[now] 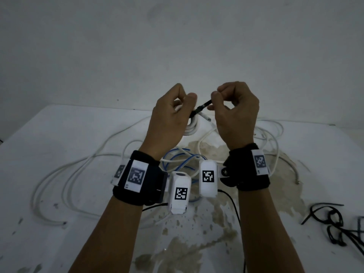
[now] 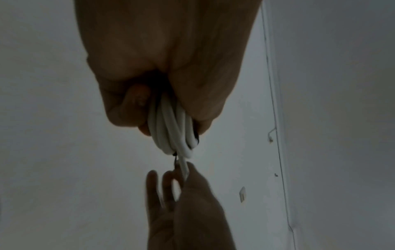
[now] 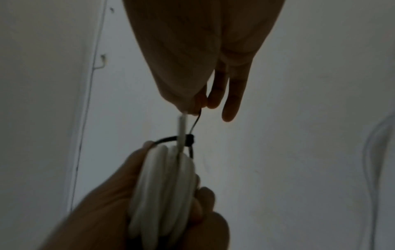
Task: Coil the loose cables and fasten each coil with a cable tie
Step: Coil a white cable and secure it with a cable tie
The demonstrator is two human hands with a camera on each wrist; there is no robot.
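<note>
My left hand (image 1: 173,113) grips a white cable coil (image 1: 192,128), held up above the table; the coil's bundled loops (image 2: 171,128) show between its fingers in the left wrist view. A black cable tie (image 1: 201,109) is looped round the top of the coil (image 3: 164,186), and its head (image 3: 189,140) sits at the coil's upper end. My right hand (image 1: 232,107) pinches the tie's thin tail (image 3: 196,121) between thumb and forefinger, with its other fingers (image 3: 233,101) loosely extended. The coil's free plug end (image 1: 205,117) sticks out to the right, next to the tie.
Loose white cables (image 1: 65,174) sprawl over the stained white table (image 1: 295,194), and a blue cable (image 1: 177,156) lies beneath my wrists. Several black cable ties (image 1: 334,219) lie at the right edge. A thin black wire (image 1: 234,209) runs toward me. A pale wall stands behind.
</note>
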